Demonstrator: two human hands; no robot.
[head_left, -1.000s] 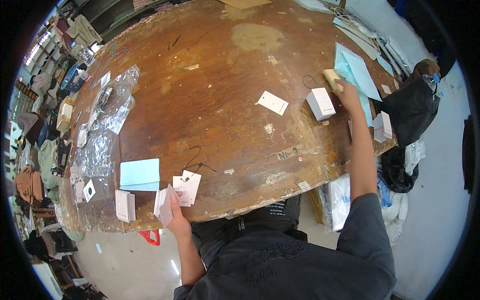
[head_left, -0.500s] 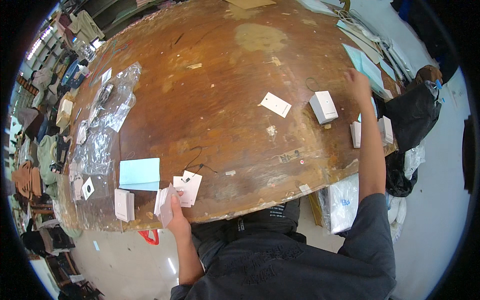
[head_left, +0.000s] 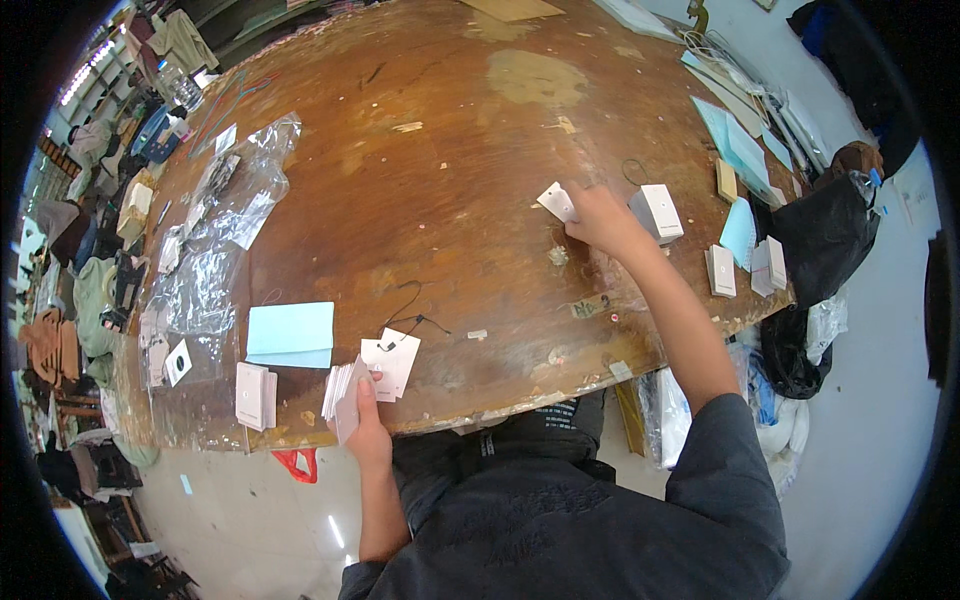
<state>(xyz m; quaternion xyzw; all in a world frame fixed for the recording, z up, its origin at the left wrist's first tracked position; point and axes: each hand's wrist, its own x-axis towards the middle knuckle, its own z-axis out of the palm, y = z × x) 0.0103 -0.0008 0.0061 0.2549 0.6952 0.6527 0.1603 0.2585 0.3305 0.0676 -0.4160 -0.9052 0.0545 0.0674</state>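
Note:
My left hand [head_left: 369, 432] is closed around a thick bundle of white hang tags [head_left: 343, 395] at the table's near edge. Beside it lie loose white tags [head_left: 398, 362] with a black cord [head_left: 412, 322]. Farther out, my right hand [head_left: 605, 220] has its fingers curled over the right end of a single white hang tag [head_left: 554, 201], which lies at the same spot on the table; the fingertips are partly hidden. Just right of that hand stands a stack of white tags [head_left: 660, 212]. Another white stack [head_left: 255, 396] sits left of my left hand.
A light blue sheet [head_left: 290, 335] lies near the left stack. Clear plastic bags [head_left: 215, 250] cover the table's left side. At the right edge are two more tag stacks [head_left: 720, 271], blue sheets [head_left: 737, 145] and a black bag [head_left: 825, 230]. The wooden table [head_left: 450, 230] has a curved near edge.
My right hand has come from the blue sheets at the far right, leftward to the single tag. A small tan block now shows near those sheets. My left hand still holds its bundle.

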